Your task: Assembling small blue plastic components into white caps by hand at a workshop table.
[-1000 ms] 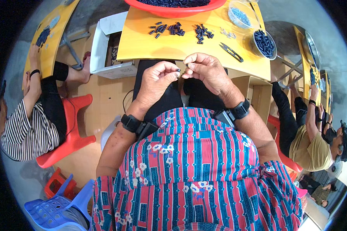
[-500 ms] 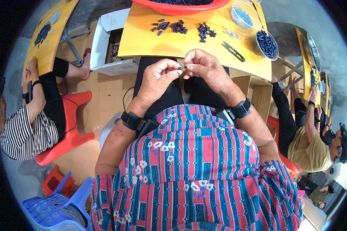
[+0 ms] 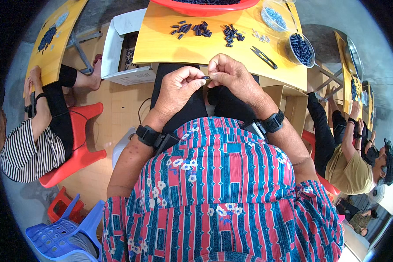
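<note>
We pinch a tiny dark cylindrical plastic piece (image 3: pixel 206 77) between our left hand (image 3: pixel 177 89) and right hand (image 3: pixel 231 76), above our lap, near the yellow wooden table (image 3: pixel 170 48). If either pinch loosens, it could drop between our knees.

Both hands (image 3: pixel 207 83) pinching small dark piece (image 3: pixel 205 77), yellow table (image 3: pixel 170 46)
</note>
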`<state>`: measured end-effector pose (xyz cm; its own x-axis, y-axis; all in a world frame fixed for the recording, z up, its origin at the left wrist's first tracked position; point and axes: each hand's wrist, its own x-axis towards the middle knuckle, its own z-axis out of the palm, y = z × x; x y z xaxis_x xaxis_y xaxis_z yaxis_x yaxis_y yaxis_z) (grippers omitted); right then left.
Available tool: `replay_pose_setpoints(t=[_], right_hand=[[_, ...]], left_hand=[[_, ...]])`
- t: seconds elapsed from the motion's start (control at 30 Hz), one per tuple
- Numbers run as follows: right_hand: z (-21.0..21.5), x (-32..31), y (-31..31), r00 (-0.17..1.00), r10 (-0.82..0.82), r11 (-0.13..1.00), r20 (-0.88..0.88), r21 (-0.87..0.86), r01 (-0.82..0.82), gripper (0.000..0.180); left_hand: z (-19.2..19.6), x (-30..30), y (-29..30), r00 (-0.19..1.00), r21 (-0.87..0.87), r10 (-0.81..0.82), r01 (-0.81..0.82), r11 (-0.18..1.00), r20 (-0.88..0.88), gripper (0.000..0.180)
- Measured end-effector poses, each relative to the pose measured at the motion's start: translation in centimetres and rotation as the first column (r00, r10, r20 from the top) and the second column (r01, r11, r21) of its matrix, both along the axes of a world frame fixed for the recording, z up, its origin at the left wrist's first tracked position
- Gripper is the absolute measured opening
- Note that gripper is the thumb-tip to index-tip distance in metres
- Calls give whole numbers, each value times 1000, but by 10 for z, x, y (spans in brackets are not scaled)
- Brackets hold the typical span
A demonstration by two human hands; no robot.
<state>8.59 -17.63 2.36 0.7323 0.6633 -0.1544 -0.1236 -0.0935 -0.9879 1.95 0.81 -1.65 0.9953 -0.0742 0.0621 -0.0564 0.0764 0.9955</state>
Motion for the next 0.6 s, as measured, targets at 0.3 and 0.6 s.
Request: replay_pose_setpoints(t=[0.3, 0.6], right_hand=[[4, 0, 2, 997, -2, 999, 79, -40, 6, 11], [18, -3, 7, 781, 150, 953, 606, -299, 49, 14]], left_hand=[[0, 1, 0, 1000, 62, -3, 1, 998, 25, 10], [-3, 2, 1, 1000, 124, 13, -15, 992, 16, 8]])
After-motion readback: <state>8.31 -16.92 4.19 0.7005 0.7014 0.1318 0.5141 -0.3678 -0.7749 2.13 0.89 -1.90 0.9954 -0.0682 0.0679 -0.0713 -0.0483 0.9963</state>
